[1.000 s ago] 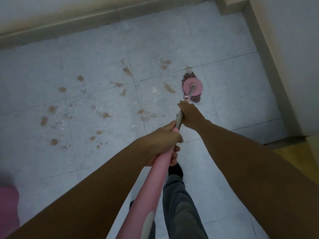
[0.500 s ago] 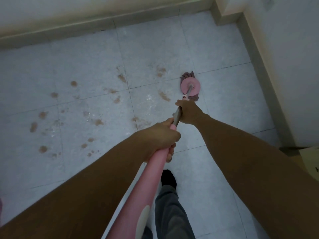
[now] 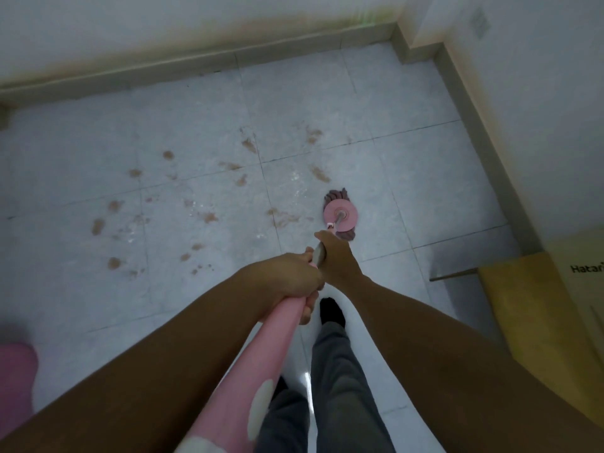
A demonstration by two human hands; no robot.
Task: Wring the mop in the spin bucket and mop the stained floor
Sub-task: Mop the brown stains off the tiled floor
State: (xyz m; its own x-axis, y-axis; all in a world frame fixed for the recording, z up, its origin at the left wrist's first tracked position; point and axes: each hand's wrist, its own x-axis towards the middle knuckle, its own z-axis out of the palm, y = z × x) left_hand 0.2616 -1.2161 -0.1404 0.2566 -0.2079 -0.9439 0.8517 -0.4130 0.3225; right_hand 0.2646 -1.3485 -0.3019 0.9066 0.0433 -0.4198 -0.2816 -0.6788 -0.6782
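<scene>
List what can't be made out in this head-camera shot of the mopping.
- Mop strands: mostly hidden under the pink mop disc, head view.
- Mop handle: the stretch inside the left hand and right hand is covered by each grip.
- Pink object: cut off by the left edge; possibly the bucket, cannot tell.
- Cardboard box: print cut off by the right edge.
- Brown stains: blurred.

Pale tiled floor (image 3: pixel 425 178), brown stains (image 3: pixel 209 217), mop head (image 3: pixel 341 212), yellow box (image 3: pixel 536 308)

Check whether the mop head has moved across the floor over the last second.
Yes. The mop head has come back toward the person: earlier it sat by the grout line beyond the elongated stain; now it lies nearer than that stain.
</scene>
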